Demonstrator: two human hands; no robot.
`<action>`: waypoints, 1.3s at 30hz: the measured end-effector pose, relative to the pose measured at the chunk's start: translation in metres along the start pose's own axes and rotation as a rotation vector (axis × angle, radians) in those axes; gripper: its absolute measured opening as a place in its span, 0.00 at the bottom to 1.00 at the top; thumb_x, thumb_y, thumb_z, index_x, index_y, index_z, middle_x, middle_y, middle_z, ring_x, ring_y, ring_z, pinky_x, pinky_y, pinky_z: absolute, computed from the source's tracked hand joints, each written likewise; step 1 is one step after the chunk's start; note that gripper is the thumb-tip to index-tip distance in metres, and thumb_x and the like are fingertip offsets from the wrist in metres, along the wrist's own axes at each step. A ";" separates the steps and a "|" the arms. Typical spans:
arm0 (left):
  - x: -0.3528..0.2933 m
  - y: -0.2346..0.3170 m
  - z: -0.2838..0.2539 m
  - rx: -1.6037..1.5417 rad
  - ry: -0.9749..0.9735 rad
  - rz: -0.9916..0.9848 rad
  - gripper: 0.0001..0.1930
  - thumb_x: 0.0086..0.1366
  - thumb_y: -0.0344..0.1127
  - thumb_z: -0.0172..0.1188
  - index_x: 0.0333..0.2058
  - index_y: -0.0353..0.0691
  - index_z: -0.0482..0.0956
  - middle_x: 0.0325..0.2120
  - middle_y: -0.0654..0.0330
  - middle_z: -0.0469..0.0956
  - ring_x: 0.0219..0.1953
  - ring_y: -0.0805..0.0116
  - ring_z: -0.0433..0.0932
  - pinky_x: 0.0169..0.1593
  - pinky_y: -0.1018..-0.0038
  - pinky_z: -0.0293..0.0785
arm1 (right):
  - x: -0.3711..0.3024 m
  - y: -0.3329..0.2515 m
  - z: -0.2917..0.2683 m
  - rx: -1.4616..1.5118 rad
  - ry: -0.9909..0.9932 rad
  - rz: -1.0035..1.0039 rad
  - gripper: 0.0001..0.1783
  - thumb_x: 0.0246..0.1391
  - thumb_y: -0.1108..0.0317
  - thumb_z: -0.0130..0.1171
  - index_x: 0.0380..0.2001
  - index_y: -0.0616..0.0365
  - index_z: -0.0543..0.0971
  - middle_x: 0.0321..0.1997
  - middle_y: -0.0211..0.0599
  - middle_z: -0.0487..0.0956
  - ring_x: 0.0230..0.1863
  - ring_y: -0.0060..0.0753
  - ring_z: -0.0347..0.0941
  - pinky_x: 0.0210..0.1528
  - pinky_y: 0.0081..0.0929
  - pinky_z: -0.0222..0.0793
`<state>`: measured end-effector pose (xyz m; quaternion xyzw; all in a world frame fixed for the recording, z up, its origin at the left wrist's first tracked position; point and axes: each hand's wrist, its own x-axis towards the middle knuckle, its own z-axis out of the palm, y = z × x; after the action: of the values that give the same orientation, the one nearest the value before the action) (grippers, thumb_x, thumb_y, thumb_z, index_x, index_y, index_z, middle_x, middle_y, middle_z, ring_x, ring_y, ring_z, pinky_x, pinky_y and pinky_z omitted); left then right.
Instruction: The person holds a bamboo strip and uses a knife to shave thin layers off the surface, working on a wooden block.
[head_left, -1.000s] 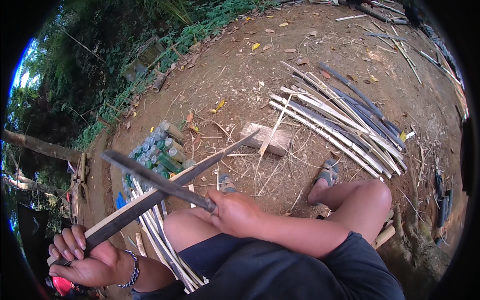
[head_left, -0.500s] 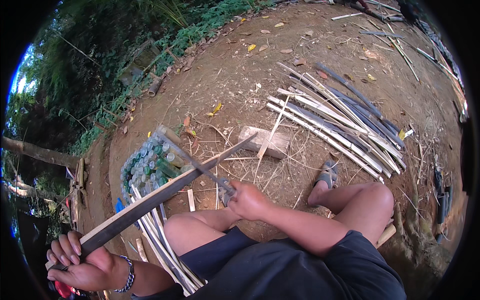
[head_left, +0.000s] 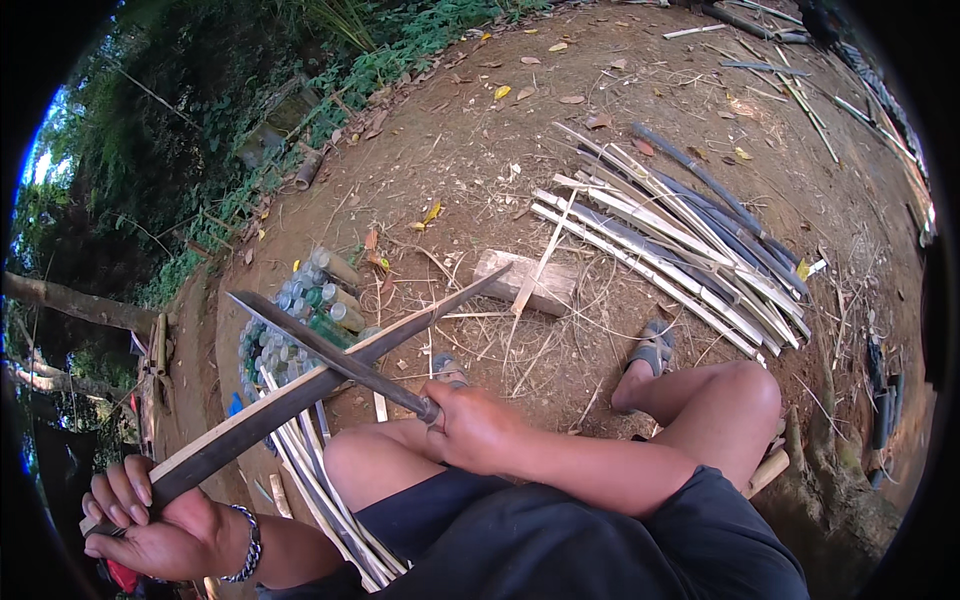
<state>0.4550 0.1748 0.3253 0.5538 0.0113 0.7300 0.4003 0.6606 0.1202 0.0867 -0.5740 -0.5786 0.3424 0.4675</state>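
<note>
At the near left, the left hand [head_left: 180, 535] wraps its fingers around one end of a long bamboo strip [head_left: 240, 440] that slants toward the far right. A machete [head_left: 295, 332] crosses over its middle, and the right hand [head_left: 475, 428] squeezes the handle [head_left: 429, 410] with curled fingers. Farther right, pale and dark bamboo sticks [head_left: 690, 265] lie on the dirt [head_left: 450, 180].

Daylight; brown dirt ground [head_left: 430, 175] well lit, dense green foliage [head_left: 190, 130] dim, white sky patch [head_left: 46, 163] blown out; fisheye bend, black corners.
</note>
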 end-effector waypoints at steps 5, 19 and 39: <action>-0.008 0.005 -0.001 -0.029 -0.102 0.009 0.17 0.62 0.46 0.59 0.27 0.39 0.66 0.18 0.67 0.60 0.19 0.78 0.60 0.28 0.80 0.60 | -0.001 -0.001 -0.013 0.029 -0.009 -0.119 0.13 0.46 0.68 0.57 0.36 0.59 0.69 0.23 0.52 0.76 0.29 0.57 0.75 0.32 0.48 0.69; -0.010 0.008 -0.009 -0.045 -0.109 -0.024 0.19 0.61 0.48 0.60 0.28 0.40 0.66 0.18 0.68 0.59 0.20 0.77 0.58 0.28 0.80 0.60 | 0.008 0.030 -0.018 -0.122 0.063 0.404 0.14 0.45 0.65 0.60 0.33 0.61 0.71 0.24 0.52 0.77 0.32 0.57 0.76 0.36 0.49 0.70; 0.018 -0.006 -0.031 0.031 -0.064 0.068 0.17 0.67 0.45 0.51 0.28 0.38 0.64 0.19 0.65 0.58 0.20 0.76 0.58 0.28 0.78 0.59 | 0.050 0.106 -0.033 -0.223 0.044 0.626 0.16 0.46 0.69 0.55 0.41 0.58 0.73 0.32 0.55 0.79 0.37 0.55 0.77 0.43 0.45 0.72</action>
<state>0.4323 0.2032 0.3252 0.5832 -0.0094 0.7248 0.3667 0.7330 0.1758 0.0062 -0.7789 -0.3978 0.3913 0.2864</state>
